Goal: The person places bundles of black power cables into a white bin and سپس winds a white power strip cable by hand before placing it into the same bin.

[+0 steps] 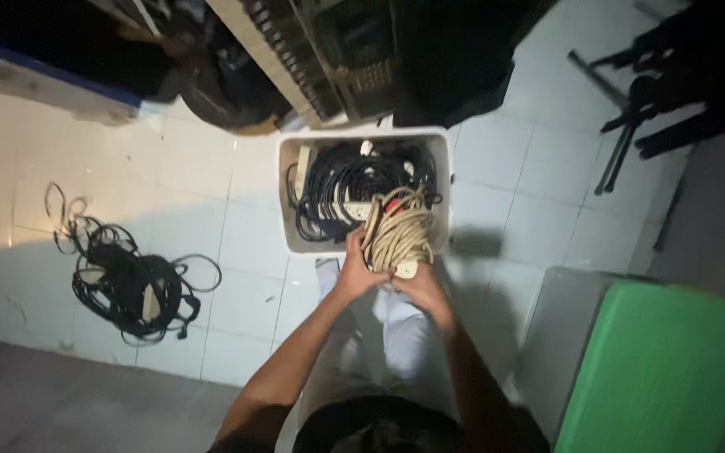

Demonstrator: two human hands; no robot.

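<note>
Your left hand (354, 273) and right hand (419, 289) are both gripping a beige cable coil (396, 231), holding it right over the near edge of the white bin (291, 226) full of black cables (341, 180). Another black tangle (132, 281) sits on the tiles, well off left.

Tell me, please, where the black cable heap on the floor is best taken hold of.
Probably at the dense middle of the black cable heap, reaching down from above: the strands bunch thickest there, around a pale strip, while thin loops trail loose toward the upper left and right and would likely drag. Both hands are busy now: the left hand and right hand grip the beige coil over the white bin.
</note>
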